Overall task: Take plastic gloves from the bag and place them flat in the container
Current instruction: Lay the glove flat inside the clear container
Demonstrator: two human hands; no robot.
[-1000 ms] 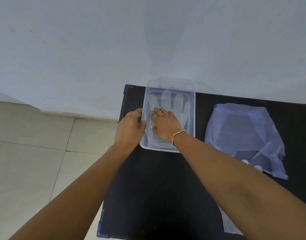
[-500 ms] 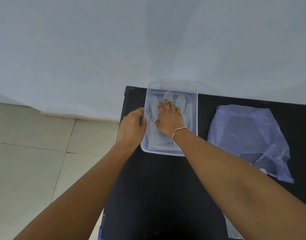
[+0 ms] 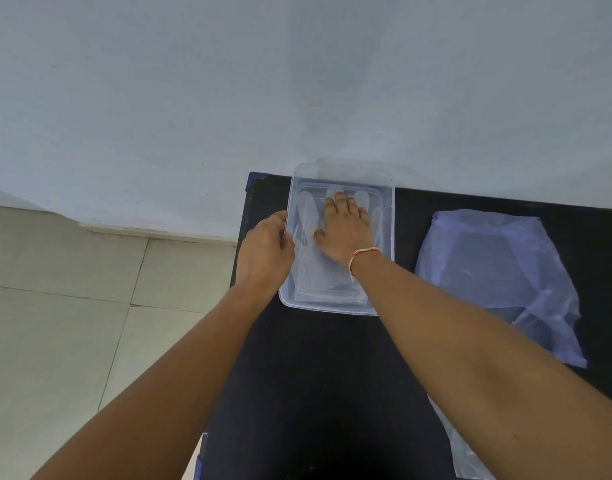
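Where the table ends: black table (image 3: 315, 375) has its left edge running up to a blue corner by the wall; its far edge meets the pale wall (image 3: 297, 81). Tiled floor (image 3: 72, 323) lies beyond the left edge.
Container: clear plastic container (image 3: 387, 216) sits at the table's far left corner, its far rim against the wall, its left wall near the table's left edge.
Gloves: plastic gloves (image 3: 306, 216) lie flat inside the container, glove fingers pointing toward the wall.
Right hand: right hand (image 3: 344, 232) lies palm-down on the gloves inside the container, fingers straight and pressed flat, tips near the far wall. A red-and-white thread (image 3: 363, 254) circles the wrist.
Left hand: left hand (image 3: 266, 252) is outside the container, fingers curled round its left rim, thumb over the edge.
Bag: translucent bluish bag (image 3: 498, 271) lies flat on the table right of the container, well apart, a strip of bare black surface between them.
Open room: bare tabletop between the forearms, nearer the person than the container.
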